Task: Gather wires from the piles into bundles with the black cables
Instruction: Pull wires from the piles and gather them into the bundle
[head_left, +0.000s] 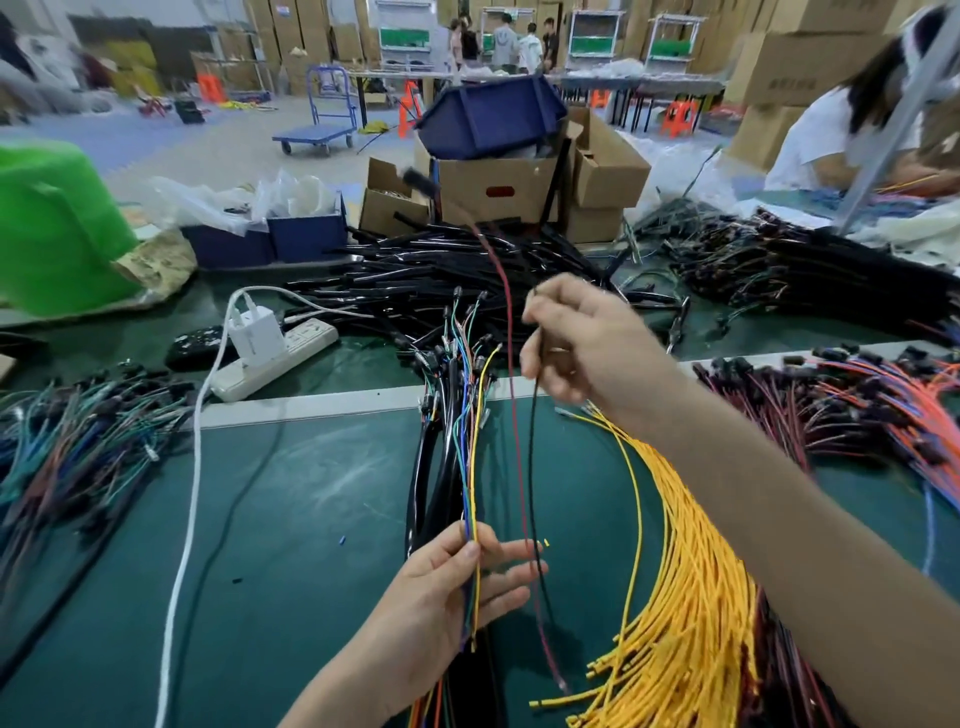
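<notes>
The mixed-colour pile (78, 431) at the frame's left edge was cut off, the yellow wires (691, 571) at lower right lay partly hidden under the right forearm (779, 493), and the red and orange pile (857, 405) ran off the right edge. At lower centre the left hand (447, 597) pinched a bundle of coloured wires (471, 467) between thumb and forefinger, other fingers spread; the black cables (452, 275) lay heaped at upper centre. Right of centre the blurred right hand (576, 343) curled round a black wire (532, 457) and a dark red wire (511, 332).
</notes>
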